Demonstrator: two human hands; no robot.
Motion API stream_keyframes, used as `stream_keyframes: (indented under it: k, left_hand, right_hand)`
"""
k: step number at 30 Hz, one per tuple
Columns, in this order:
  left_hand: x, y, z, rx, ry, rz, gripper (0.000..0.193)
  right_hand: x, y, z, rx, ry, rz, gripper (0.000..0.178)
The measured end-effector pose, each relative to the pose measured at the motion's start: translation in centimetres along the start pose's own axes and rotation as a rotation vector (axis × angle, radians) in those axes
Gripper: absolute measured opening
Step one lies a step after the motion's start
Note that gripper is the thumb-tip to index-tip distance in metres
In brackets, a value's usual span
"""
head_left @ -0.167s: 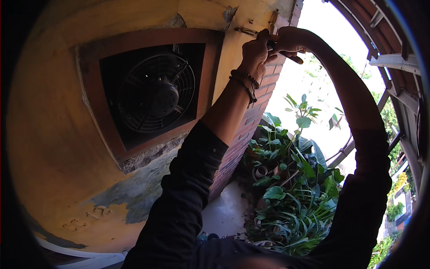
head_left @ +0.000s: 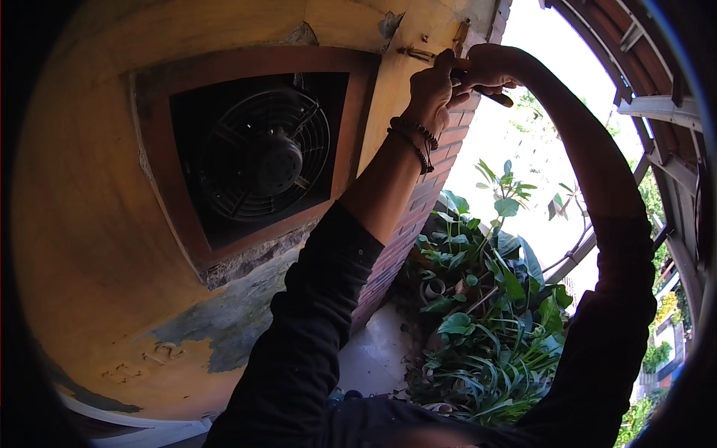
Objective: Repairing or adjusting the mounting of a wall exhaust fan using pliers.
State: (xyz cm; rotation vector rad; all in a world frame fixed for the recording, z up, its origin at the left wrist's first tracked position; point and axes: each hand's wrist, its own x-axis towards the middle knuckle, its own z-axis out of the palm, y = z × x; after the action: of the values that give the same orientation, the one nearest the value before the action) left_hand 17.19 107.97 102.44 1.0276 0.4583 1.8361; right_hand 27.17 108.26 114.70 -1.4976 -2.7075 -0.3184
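Both arms reach up to the top of a brick-edged wall corner. My left hand point(head_left: 432, 91), with dark beaded bracelets on its wrist, is closed beside the corner; what its fingers pinch is hidden. Against it, my right hand point(head_left: 489, 66) is curled around a dark-handled tool point(head_left: 494, 95), whose handle end sticks out below the fingers. The tool's working end is hidden by the hands. Just left of my fingers, a small piece of metal hardware point(head_left: 417, 54) juts from the yellow wall.
A fan point(head_left: 272, 160) sits in a reddish-brown frame point(head_left: 258, 60) in the peeling yellow wall point(head_left: 82, 224). Red bricks point(head_left: 407, 216) line the corner. Leafy plants point(head_left: 485, 321) grow below my arms. Roof beams point(head_left: 657, 104) run along the right.
The view has shifted slightly, so the wall and my hands appear a little further right. My hands stay together at the corner, and slightly more of the dark handle shows.
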Motion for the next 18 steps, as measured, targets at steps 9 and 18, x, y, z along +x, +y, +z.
stream_keyframes:
  k: [9,18]
  left_hand:
    - [-0.1,0.4,-0.1,-0.013,-0.018,-0.014,0.040]
    - [0.6,-0.3,0.3,0.005,0.046,0.038,0.034]
  right_hand:
    - [-0.6,-1.0,-1.2,-0.004,-0.034,0.013,0.016]
    - [-0.3,-0.1,-0.7,0.095,-0.014,0.077,0.032]
